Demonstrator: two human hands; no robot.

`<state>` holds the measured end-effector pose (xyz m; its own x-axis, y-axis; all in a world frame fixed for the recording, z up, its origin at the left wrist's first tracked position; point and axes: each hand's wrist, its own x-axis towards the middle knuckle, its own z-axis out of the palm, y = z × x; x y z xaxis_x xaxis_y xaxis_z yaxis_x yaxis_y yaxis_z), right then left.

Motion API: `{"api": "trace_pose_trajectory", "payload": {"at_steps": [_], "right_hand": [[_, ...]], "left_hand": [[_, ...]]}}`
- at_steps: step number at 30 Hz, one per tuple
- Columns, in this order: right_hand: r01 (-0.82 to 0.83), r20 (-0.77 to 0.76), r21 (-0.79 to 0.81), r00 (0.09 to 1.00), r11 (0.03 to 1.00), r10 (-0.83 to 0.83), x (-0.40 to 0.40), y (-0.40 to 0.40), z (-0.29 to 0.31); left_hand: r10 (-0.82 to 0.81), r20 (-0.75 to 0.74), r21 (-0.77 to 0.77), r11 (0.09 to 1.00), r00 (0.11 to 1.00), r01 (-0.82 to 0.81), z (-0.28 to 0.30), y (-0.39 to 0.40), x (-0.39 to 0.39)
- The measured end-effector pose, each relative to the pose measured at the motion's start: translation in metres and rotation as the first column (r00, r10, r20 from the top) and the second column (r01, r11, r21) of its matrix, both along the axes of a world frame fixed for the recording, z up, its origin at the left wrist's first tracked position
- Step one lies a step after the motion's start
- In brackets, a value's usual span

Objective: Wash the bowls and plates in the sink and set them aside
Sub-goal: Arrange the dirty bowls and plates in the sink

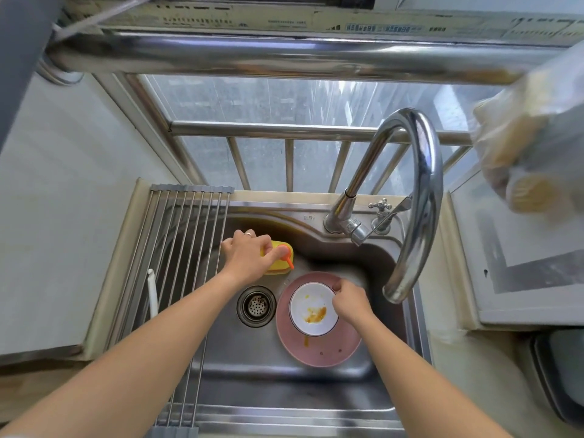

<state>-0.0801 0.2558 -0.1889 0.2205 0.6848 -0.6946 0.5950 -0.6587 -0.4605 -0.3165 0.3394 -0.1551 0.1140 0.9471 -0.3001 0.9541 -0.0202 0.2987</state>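
A steel sink (240, 352) holds a pink plate (325, 349) with a small white bowl (311, 308) sitting on it. Orange food stains mark the inside of the bowl and the plate. My right hand (349, 300) pinches the bowl's right rim. At the sink's back left, my left hand (249, 256) grips a yellow dish-soap bottle (279, 257) with an orange pump, and my thumb lies on the pump head.
A curved chrome faucet (417, 197) arches over the sink's right side, its spout above the plate's right edge. The drain strainer (256, 306) is left of the plate. A roll-up steel drying rack (186, 245) covers the sink's left part. Counters flank both sides.
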Motion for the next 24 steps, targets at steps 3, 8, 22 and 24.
{"api": "trace_pose_trajectory", "payload": {"at_steps": [3, 8, 22, 24], "right_hand": [[0.013, -0.003, -0.013, 1.000, 1.000, -0.013, 0.000, -0.001, 0.002], [-0.016, -0.006, -0.022, 1.000, 1.000, 0.016, 0.002, -0.002, 0.009], [-0.031, 0.011, 0.035, 0.999, 0.999, 0.031, -0.002, 0.001, -0.004], [-0.030, 0.007, 0.046, 1.000, 0.999, 0.029, -0.001, 0.001, -0.007]], "left_hand": [[0.008, -0.030, -0.004, 1.000, 1.000, -0.008, 0.003, -0.001, 0.000], [0.045, 0.033, -0.195, 0.980, 0.998, -0.038, 0.016, 0.005, 0.007], [0.091, 0.053, -0.127, 0.988, 0.994, -0.084, 0.008, -0.001, 0.014], [0.096, 0.050, -0.098, 0.991, 0.994, -0.091, 0.006, 0.000, 0.015]]}}
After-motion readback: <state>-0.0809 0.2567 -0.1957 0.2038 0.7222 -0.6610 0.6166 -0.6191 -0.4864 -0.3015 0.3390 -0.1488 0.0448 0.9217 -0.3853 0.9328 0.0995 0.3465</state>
